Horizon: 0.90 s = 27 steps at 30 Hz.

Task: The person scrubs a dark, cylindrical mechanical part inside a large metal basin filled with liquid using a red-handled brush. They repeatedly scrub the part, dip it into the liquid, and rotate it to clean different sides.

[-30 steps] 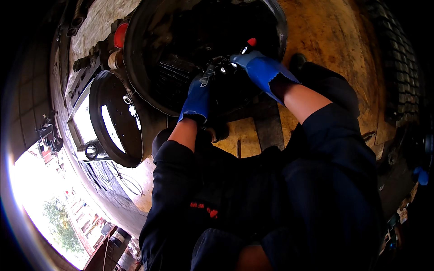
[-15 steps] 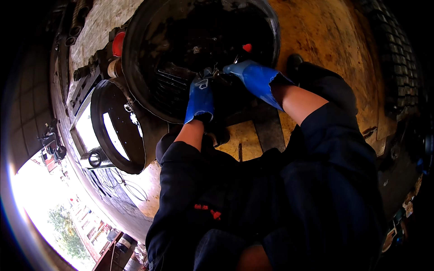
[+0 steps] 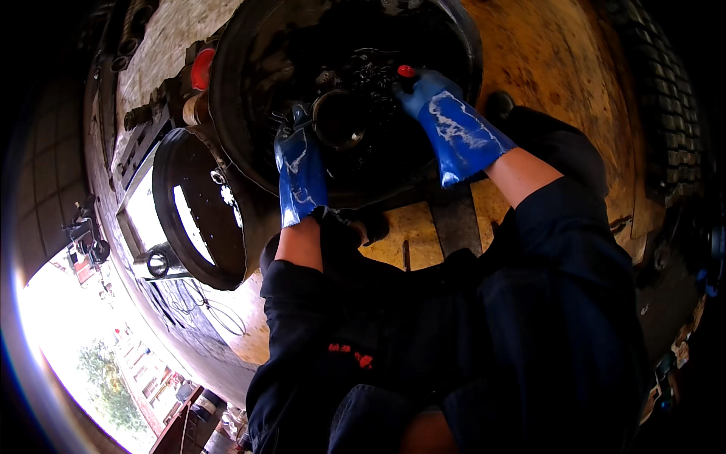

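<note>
"Can you read any writing there?"

"Only small red marks (image 3: 352,354) on the front of the person's dark top (image 3: 408,310) look like lettering or an emblem, and they are too small to make out."

"What about the hands?"

"Both wear blue gloves (the wet shine shows as pale streaks on the cuffs). The right hand (image 3: 423,92) is wrapped around a red-ended tool (image 3: 407,71), whose bright end pokes out past the fingers. The tool's other end is lost in the dark."

"And the left?"

"The left hand (image 3: 293,140) lies just beside the left side of a round hollow part (image 3: 338,119). I cannot tell whether its fingers clamp on that part; everything there is nearly black."

"Where does the part sit?"

"Inside a wide black basin (image 3: 225,91), between the two hands, with dark, glinting ripples just beyond it. The tool is over the basin too, toward its right side."

"And around it?"

"To the left stands a smaller black pan (image 3: 165,204), with a red disc (image 3: 201,69) beyond it, close to the basin's rim. On the right, a brown stained surface (image 3: 560,76) runs toward a chunky black tyre tread (image 3: 669,106)."
</note>
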Tool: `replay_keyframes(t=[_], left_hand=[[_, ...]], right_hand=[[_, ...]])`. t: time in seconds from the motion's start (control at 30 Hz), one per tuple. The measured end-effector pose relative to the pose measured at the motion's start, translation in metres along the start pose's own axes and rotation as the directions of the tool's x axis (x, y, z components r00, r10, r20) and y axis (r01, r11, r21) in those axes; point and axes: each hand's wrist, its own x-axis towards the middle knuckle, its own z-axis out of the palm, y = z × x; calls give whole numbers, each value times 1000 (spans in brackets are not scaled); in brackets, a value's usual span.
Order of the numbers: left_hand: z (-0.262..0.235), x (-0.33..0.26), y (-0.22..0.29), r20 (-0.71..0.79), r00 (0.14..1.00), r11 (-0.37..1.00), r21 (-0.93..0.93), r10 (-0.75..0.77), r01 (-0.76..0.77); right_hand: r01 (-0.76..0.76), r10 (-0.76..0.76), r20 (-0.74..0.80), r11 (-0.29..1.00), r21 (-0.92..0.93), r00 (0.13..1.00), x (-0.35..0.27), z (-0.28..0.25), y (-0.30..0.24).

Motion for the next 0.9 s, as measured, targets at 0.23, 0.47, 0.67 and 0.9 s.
replay_keyframes(t=[0.23,0.47,0.67,0.9], left_hand=[[-11,3,-16,15,976,936,279,218,-214],[-7,2,-14,36,985,974,146,171,-174],[-3,-1,-4,56,994,985,140,90,-97],[-17,5,-27,124,948,787,532,292,-312]], right_hand=[[45,-143,163,868,494,976,0,8,-17],[77,-134,360,983,167,923,-22,8,-30],[189,-204,-61,964,-188,977,-12,5,-11],[160,-166,90,984,73,982,13,7,-2]])
